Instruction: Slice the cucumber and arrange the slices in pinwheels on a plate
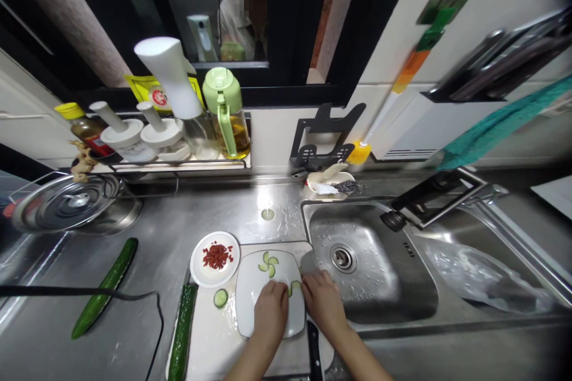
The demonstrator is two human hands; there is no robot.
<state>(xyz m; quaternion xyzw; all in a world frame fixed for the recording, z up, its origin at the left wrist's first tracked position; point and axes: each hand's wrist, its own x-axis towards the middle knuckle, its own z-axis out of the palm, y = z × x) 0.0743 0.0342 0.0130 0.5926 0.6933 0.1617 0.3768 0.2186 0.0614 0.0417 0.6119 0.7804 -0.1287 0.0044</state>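
A white square plate [248,294] rests on the cutting board [210,345], with thin cucumber slices [268,264] set in a pinwheel at its far side. My left hand [271,308] is closed over the plate, its fingertips on a small cucumber slice [290,290]. At the plate's right edge, my right hand [325,300] has bent fingers beside another cucumber slice [296,286]; whether they grip anything is hidden. Below my right hand lies a knife [314,348] with a black handle. A round cucumber piece [220,298] sits left of the plate.
A small dish [196,262] of red berries stands at the board's far left corner. One cucumber [183,333] lies along the board, another cucumber [105,289] farther left near a black cord [134,296]. The sink [370,303] is to the right; bottles [226,116] line the back shelf.
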